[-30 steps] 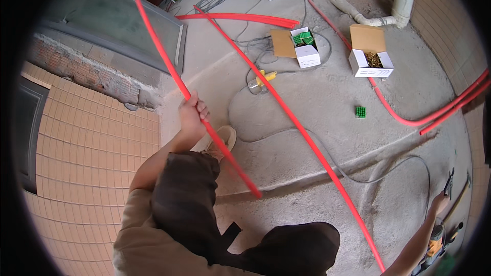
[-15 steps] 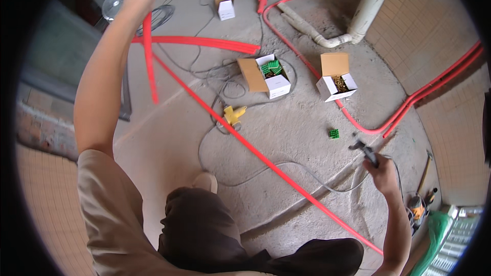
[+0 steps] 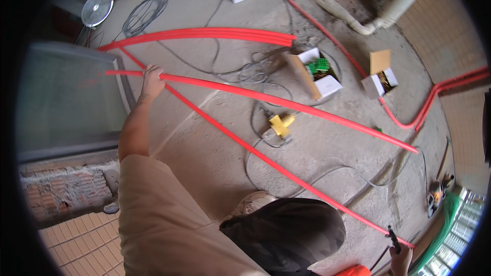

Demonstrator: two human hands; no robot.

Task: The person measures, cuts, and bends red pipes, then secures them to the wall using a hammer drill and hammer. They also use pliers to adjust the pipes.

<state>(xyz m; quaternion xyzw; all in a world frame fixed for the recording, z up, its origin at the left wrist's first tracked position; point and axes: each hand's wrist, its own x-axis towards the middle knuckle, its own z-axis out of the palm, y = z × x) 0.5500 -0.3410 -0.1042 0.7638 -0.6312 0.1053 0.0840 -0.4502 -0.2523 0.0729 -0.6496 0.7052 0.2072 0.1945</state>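
My left hand (image 3: 152,79) is closed around a long red pipe (image 3: 286,103) near its left end. This pipe slants across the floor view, its far end pointing to the right. Beneath it, a second red pipe (image 3: 225,129) runs diagonally toward the lower right. My right hand (image 3: 401,261), low at the right edge, grips a dark hand tool (image 3: 393,239), perhaps a pipe cutter; its jaws show only in part. That tool is close to the lower end of the second pipe.
Several red pipes (image 3: 204,33) lie together at the back. White boxes (image 3: 327,88) hold green and brass-coloured pieces. Grey cable (image 3: 332,171) winds over the concrete around a yellow device (image 3: 280,125). A glazed frame (image 3: 71,97) stands at left; a pale drainpipe (image 3: 404,0) at back right.
My left hand has come down from the top with the pipe, which has swung from nearly upright to lengthwise across the view. My right hand and tool have moved to the lower right.
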